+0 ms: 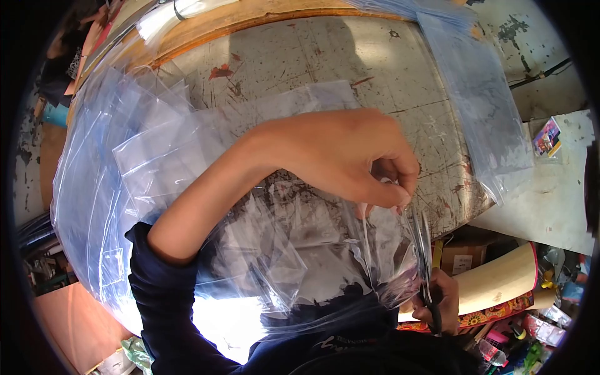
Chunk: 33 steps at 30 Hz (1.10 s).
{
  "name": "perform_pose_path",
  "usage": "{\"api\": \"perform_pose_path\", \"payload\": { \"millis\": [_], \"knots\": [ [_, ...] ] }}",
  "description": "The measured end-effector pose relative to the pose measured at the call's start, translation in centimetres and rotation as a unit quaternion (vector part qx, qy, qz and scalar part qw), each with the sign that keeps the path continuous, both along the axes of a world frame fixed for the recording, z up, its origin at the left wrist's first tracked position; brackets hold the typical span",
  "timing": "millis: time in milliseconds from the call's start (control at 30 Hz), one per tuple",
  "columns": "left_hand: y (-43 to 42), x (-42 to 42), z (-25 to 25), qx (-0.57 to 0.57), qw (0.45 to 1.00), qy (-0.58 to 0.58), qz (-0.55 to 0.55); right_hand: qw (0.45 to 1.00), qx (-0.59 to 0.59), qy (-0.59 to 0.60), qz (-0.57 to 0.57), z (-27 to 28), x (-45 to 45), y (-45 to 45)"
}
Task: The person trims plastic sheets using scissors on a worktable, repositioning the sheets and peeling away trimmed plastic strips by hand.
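My left hand (pixel 350 153) reaches across from the left, its thumb and fingers closed in a pinch on clear plastic film (pixel 384 240). The film hangs in creased folds from those fingertips toward my body. At the lower right, my right hand (pixel 446 300) is wrapped around a pair of scissors (pixel 427 265) with dark handles. The scissor blades point up and away from me, close beside the pinched film and just below my left fingertips. Whether the blades touch the film I cannot tell. More clear plastic bags (pixel 169 153) lie in layers under and beside my left forearm.
The worn, scratched table (pixel 400 81) has a wooden strip (pixel 250 22) along its far side. A long stack of clear plastic (pixel 478 100) drapes over its right edge. Past that edge are a rolled sheet (pixel 500 284) and assorted clutter. Part of another person (pixel 59 69) shows at far left.
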State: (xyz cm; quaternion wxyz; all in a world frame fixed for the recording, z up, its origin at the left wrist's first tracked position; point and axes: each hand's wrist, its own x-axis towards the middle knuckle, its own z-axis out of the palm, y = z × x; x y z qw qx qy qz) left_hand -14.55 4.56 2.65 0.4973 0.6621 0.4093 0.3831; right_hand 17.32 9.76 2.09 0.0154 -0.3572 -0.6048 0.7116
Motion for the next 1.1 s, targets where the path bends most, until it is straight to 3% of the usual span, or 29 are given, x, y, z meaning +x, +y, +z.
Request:
{"api": "perform_pose_path", "payload": {
  "millis": [300, 367, 400, 467, 500, 567, 767, 1100],
  "knots": [
    [-0.1, 0.0, 0.6, -0.028, 0.999, 0.030, 0.016, 0.998, -0.009, -0.029, 0.055, 0.1, 0.6, 0.8],
    [-0.3, -1.0, 0.8, 0.085, 0.972, 0.204, 0.077, 0.999, -0.012, -0.030, 0.040, 0.1, 0.4, 0.5],
    [-0.5, -1.5, 0.8, 0.084, 0.972, 0.206, 0.077, 0.999, -0.015, -0.034, 0.025, 0.0, 0.3, 0.4],
    [-1.1, -2.6, 0.9, 0.126, 0.896, 0.396, 0.160, 0.999, -0.011, -0.025, 0.034, -0.5, 0.7, 0.6],
    [-1.5, -3.1, 0.9, 0.124, 0.895, 0.397, 0.160, 0.999, -0.005, -0.018, 0.041, -0.8, 1.0, 0.8],
    [-1.9, -3.8, 1.0, 0.147, 0.838, 0.477, 0.219, 0.998, 0.019, -0.027, 0.051, -1.2, 1.5, 0.9],
    [-1.1, -5.0, 1.3, 0.106, 0.919, 0.343, 0.162, 0.998, 0.011, -0.047, 0.047, -1.4, 1.5, 0.8],
    [-0.6, -4.9, 0.7, 0.129, 0.939, 0.286, 0.143, 0.997, -0.013, -0.064, 0.034, -1.3, 1.0, 0.5]
  ]
}}
